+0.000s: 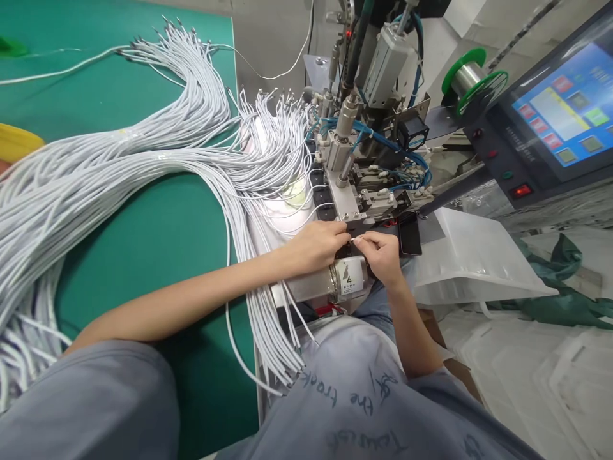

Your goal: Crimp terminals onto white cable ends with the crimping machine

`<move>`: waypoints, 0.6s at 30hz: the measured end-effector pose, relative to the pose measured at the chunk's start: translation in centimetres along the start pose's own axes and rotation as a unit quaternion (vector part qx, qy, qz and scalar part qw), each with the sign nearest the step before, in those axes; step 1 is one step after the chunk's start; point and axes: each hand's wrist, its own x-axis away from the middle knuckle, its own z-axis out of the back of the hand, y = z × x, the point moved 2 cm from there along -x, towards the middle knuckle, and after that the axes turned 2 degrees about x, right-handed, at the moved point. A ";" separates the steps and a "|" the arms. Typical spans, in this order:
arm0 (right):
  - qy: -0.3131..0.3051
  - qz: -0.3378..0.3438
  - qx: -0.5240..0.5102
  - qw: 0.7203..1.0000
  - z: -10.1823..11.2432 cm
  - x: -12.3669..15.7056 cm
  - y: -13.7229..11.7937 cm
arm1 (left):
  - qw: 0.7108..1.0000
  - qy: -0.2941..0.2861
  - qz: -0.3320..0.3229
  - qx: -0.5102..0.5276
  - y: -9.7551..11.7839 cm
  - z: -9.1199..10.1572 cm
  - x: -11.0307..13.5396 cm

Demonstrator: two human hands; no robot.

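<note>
Grey short-sleeved shirt [364, 396] with dark handwritten-style lettering, bare forearms.

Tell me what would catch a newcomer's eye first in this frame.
First, the huge bundle of white cables fanning across the green mat on the left. Next, the two hands meeting at the centre: the left hand and right hand pinch a cable end together at the front of a small machine laced with blue tubing. At the right edge, a lit touchscreen glows blue.
</note>
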 end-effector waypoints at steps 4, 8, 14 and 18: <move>0.077 -0.020 -0.036 0.996 -0.9 0.6 0.5 | 0.996 0.016 0.040 0.083 0.2 -1.0 0.2; 0.054 -0.062 -0.052 0.995 -0.8 0.7 2.4 | 0.997 -0.050 0.058 0.031 0.4 -1.0 0.1; 0.019 -0.125 -0.120 0.985 -0.5 0.4 4.9 | 0.987 -0.139 0.075 -0.033 0.7 -1.5 0.0; 0.004 -0.154 -0.151 0.976 -1.1 0.2 5.2 | 0.984 -0.159 0.072 -0.038 0.5 -1.7 0.0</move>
